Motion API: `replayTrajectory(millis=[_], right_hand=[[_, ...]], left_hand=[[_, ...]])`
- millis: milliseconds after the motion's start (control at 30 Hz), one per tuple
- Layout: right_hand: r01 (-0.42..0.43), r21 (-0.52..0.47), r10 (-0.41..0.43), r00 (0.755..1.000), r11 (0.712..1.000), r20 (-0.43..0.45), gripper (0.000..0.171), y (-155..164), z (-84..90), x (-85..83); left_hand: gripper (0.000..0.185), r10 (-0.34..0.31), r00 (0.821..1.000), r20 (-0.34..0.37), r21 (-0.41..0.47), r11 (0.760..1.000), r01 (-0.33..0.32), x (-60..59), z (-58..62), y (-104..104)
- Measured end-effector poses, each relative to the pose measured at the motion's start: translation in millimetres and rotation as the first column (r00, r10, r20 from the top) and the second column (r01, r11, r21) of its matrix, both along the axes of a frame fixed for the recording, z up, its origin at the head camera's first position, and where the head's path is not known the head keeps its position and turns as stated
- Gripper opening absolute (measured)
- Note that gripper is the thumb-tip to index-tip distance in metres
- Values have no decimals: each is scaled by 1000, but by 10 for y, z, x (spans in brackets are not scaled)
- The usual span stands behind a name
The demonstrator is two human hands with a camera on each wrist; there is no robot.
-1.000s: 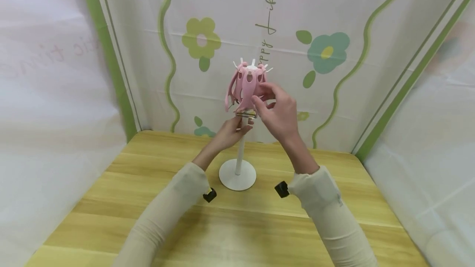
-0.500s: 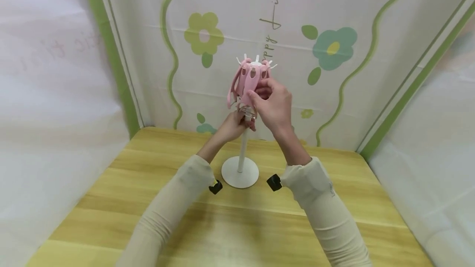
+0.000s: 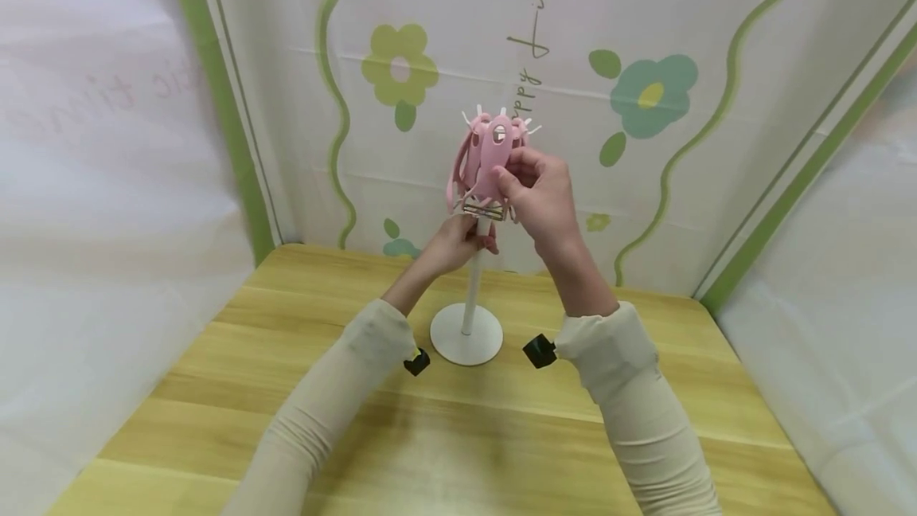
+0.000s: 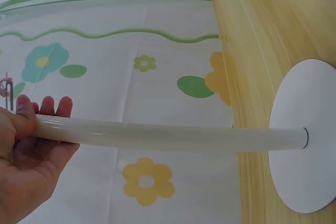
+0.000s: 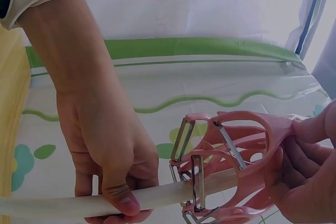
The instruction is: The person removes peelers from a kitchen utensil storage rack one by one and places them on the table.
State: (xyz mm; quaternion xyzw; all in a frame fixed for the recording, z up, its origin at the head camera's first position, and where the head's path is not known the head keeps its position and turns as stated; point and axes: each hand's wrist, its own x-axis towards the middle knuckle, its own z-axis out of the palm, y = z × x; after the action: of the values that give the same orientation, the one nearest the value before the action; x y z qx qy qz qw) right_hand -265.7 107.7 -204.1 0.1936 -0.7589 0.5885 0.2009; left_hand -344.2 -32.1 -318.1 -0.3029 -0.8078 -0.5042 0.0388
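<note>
A white stand [image 3: 467, 334] with a round base and a thin pole [image 4: 157, 136] rises from the wooden table [image 3: 458, 436]. Several pink peelers [image 3: 481, 162] with metal blades [image 5: 195, 174] hang from white hooks at its top. My left hand [image 3: 458, 241] grips the pole just below the peelers, fingers curled round it [image 5: 113, 182]. My right hand [image 3: 540, 193] pinches the handle of one pink peeler [image 5: 262, 153] near the top of the stand, thumb and fingers closed on it.
Flower-printed white cloth [image 3: 645, 94] with green stripes hangs behind and at both sides of the table. The stand's base [image 4: 310, 137] sits near the table's back edge. The bare tabletop stretches toward me.
My right hand has risen a little and closed on a peeler's handle, turning it face-on. My left hand stays round the pole.
</note>
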Motion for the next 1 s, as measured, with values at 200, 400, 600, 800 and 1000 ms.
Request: replayTrajectory(millis=[200, 400, 600, 800, 1000], right_hand=[[-21, -9, 21, 1000, 1000, 0, 19, 14, 11, 31], [-38, -21, 38, 999, 999, 1, 18, 25, 5, 73], [-40, 6, 39, 999, 999, 20, 19, 61, -23, 139], [-51, 29, 50, 998, 998, 23, 18, 108, -100, 186], [-62, 14, 62, 997, 998, 43, 18, 165, -192, 232]], left_hand=[[29, 6, 1000, -20, -13, 1000, -6, 26, -12, -12], [34, 23, 1000, -9, -9, 1000, -23, 41, -30, -41], [21, 60, 998, 9, -27, 998, -60, 23, -39, -46], [16, 84, 996, -34, -78, 993, -87, 23, -44, -49], [17, 122, 979, -165, -145, 979, -146, 27, -41, -52]])
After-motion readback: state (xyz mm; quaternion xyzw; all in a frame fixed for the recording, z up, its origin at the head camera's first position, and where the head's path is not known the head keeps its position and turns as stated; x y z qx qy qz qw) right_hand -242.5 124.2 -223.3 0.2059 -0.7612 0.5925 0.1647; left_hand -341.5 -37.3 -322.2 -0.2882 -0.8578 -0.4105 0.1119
